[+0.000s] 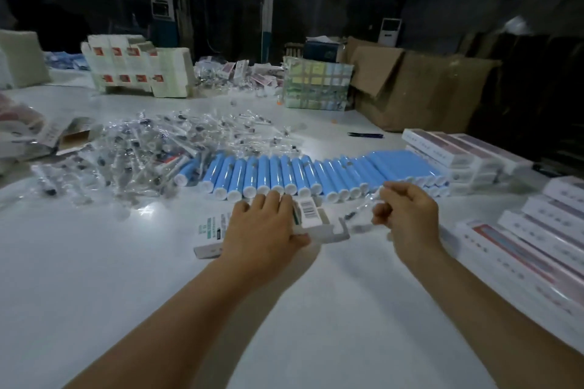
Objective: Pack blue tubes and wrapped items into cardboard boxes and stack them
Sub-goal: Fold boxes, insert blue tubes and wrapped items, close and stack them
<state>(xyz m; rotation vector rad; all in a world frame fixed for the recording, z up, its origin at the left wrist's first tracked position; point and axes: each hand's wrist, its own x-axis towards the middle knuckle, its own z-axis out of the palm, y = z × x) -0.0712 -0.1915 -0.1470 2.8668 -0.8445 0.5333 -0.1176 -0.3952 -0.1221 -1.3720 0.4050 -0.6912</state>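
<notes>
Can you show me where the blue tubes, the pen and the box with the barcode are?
blue tubes point(268, 171): head view, middle of the row.
pen point(366, 135): head view, its middle.
box with the barcode point(308, 210): head view, on the barcode label.

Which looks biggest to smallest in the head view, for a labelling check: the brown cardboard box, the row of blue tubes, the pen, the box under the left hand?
1. brown cardboard box
2. row of blue tubes, close behind, so this order is unsure
3. box under the left hand, partly covered
4. pen

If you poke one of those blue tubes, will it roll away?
Probably a little. The blue tubes are round and glossy, so likely slippery, but they lie packed side by side, which should stop one rolling far. They look light.
</notes>
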